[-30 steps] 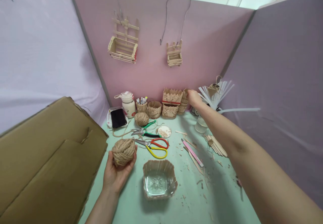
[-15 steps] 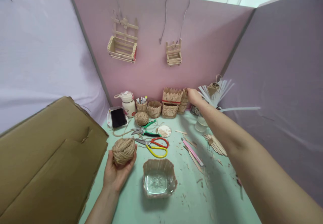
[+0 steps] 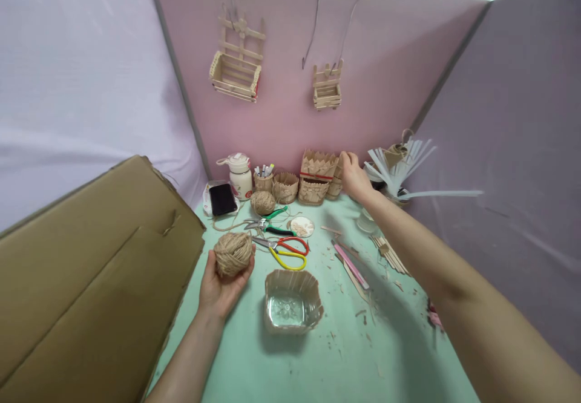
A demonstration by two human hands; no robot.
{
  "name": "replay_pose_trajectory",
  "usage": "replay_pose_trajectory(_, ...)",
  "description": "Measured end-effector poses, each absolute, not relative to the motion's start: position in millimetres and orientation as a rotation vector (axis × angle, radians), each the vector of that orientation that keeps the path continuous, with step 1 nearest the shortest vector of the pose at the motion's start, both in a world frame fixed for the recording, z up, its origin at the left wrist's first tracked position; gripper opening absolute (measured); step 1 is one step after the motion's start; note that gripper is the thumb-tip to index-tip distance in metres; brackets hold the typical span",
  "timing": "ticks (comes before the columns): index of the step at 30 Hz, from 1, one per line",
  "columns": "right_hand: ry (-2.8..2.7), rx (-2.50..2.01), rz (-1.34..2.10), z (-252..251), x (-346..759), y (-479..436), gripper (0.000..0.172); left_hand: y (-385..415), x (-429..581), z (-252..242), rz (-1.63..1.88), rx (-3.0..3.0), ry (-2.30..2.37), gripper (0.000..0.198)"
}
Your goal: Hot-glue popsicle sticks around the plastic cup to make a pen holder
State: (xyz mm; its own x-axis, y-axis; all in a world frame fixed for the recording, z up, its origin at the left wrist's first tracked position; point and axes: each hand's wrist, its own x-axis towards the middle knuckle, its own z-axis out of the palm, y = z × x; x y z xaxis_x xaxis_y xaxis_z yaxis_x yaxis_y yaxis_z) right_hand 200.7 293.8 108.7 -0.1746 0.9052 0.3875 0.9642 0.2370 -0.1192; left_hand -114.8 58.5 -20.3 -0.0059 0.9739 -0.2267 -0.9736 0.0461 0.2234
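A ball of jute twine (image 3: 233, 253) rests in my left hand (image 3: 222, 288), with the fingers and thumb curled round its sides. My right hand (image 3: 354, 176) reaches to the back of the table, beside the tall wood-coloured containers (image 3: 334, 188). Its fingers are bent closed at their upper edge; what they hold, if anything, is hidden. Between my arms stands a clear square container with a wooden-strip edge (image 3: 293, 303). Scissors (image 3: 285, 252) with red and yellow handles and green-handled pliers (image 3: 272, 226) lie behind it.
A large cardboard sheet (image 3: 100, 270) leans at the left. A second twine ball (image 3: 262, 203), a phone (image 3: 223, 199) and a white bottle (image 3: 240, 178) stand or lie at the back. A pink cutter (image 3: 351, 265), sticks (image 3: 389, 255) and scraps lie right. Glue sticks (image 3: 402, 167) rise behind my right arm.
The view has shifted, so the scene sits slightly further right and higher. My left hand keeps the twine ball. My right hand stays by the back containers, its fingers now more bent.
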Motion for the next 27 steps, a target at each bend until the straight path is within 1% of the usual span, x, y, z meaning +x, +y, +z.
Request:
replay_pose_trajectory(2, -2.164, -1.672, -0.204, 108.6, 193.2, 273.7, 0.063, 58.3, -114.0, -17.9, 1.541, 0.002, 0.380, 0.052)
replay_pose_trajectory(3, -2.201, -1.632, -0.171, 106.4, 188.8, 263.3, 0.057, 58.1, -113.1, -15.7, 1.551, -0.005, 0.401, 0.053)
replay_pose_trajectory(5, -2.331, -1.530, -0.046, 95.9, 178.8, 243.1, 0.039, 57.5, -110.5, -10.1, 1.574, -0.027, 0.451, 0.053)
replay_pose_trajectory(8, -2.544, -1.388, 0.189, 66.8, 162.9, 216.3, 0.015, 56.2, -105.6, -1.1, 1.600, -0.044, 0.492, 0.052)
replay_pose_trajectory(9, -2.579, -1.366, 0.238, 56.2, 158.0, 208.5, 0.011, 55.7, -104.1, 1.3, 1.608, -0.046, 0.500, 0.052)
replay_pose_trajectory(12, -2.584, -1.312, 0.355, 34.4, 146.6, 185.8, 0.005, 54.8, -101.2, 6.3, 1.623, -0.047, 0.512, 0.050)
replay_pose_trajectory(13, -2.563, -1.291, 0.391, 32.1, 144.4, 177.7, 0.008, 54.7, -100.8, 7.4, 1.624, -0.048, 0.515, 0.050)
replay_pose_trajectory(16, -2.451, -1.214, 0.548, 37.4, 144.6, 148.2, 0.030, 54.8, -100.4, 9.5, 1.622, -0.056, 0.526, 0.050)
replay_pose_trajectory(19, -2.279, -0.943, 0.968, 46.3, 154.3, 111.2, 0.047, 54.8, -99.9, 10.9, 1.622, -0.052, 0.523, 0.050)
replay_pose_trajectory(20, -2.246, -0.841, 1.089, 47.1, 158.3, 98.3, 0.062, 54.7, -99.6, 11.2, 1.620, -0.049, 0.517, 0.050)
replay_pose_trajectory(22, -2.268, -0.730, 1.173, 44.0, 164.7, 74.5, 0.104, 54.5, -98.7, 11.1, 1.613, -0.037, 0.508, 0.049)
replay_pose_trajectory(23, -2.294, -0.729, 1.149, 40.3, 166.5, 64.2, 0.119, 54.3, -98.0, 10.9, 1.609, -0.026, 0.504, 0.048)
replay_pose_trajectory(24, -2.302, -0.748, 1.108, 35.7, 167.2, 55.5, 0.128, 54.2, -97.3, 10.5, 1.604, -0.013, 0.502, 0.047)
replay_pose_trajectory(25, -2.289, -0.770, 1.073, 30.6, 167.2, 48.3, 0.130, 53.9, -96.6, 10.0, 1.599, -0.002, 0.502, 0.046)
replay_pose_trajectory(27, -2.222, -0.810, 1.045, 20.9, 166.0, 38.9, 0.127, 53.3, -94.9, 9.1, 1.588, 0.013, 0.505, 0.046)
